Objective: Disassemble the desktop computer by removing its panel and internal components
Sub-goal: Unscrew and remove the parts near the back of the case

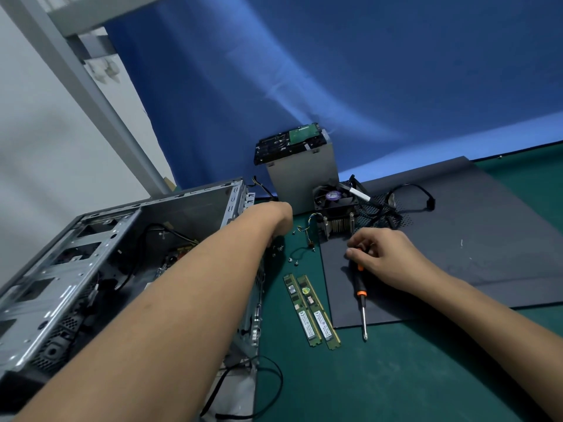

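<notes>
The right hand (pixel 377 254) pinches the handle of the screwdriver (pixel 358 281), whose shaft points to the near edge of the counter (pixel 396 379). The open case (pixel 76 269) lies at the left, beside the left hand (pixel 278 219); I cannot tell how its fingers are.

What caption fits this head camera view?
Right hand holds a screwdriver on the removed side panel, beside two RAM sticks; left hand reaches beside the open case.

My green table (pixel 396 379) has the open case (pixel 100 260) on the left, grey panel (pixel 472 239) on the right. Two memory sticks (pixel 304 315) and loose screws (pixel 292 261) sit between them.
</notes>
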